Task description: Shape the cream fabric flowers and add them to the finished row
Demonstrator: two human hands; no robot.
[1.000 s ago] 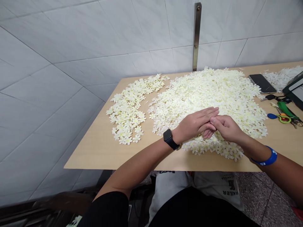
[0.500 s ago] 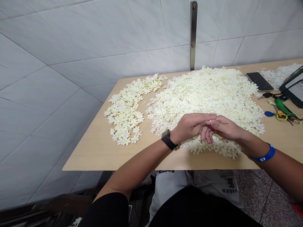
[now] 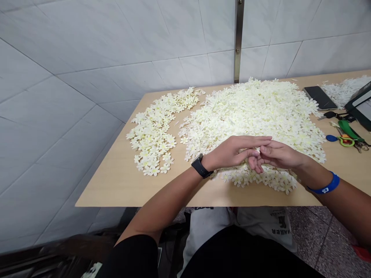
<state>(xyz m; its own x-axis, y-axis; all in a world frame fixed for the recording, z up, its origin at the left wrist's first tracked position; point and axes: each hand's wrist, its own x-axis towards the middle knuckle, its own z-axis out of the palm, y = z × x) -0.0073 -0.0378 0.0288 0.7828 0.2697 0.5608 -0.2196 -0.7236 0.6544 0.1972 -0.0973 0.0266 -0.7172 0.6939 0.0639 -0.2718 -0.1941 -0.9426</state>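
My left hand (image 3: 230, 153) and my right hand (image 3: 279, 155) meet in the air above the near edge of a large heap of small cream-white fabric flowers (image 3: 255, 112). Their fingers overlap, and anything held between them is hidden. A black smartwatch (image 3: 200, 166) sits on my left wrist, and a blue wristband (image 3: 324, 187) circles my right. To the left lies a smaller, separate spread of the same flowers (image 3: 153, 135).
The flowers rest on a pale wooden tabletop (image 3: 116, 185) against a white tiled wall. At the right end are a black phone (image 3: 320, 97), a white shredded heap (image 3: 348, 89), scissors and keys (image 3: 346, 139), and a dark green folder (image 3: 359, 106).
My hands stay together over the heap, with the left wrist a little further left. The fingers have shifted slightly against each other. The whole view has shifted slightly.
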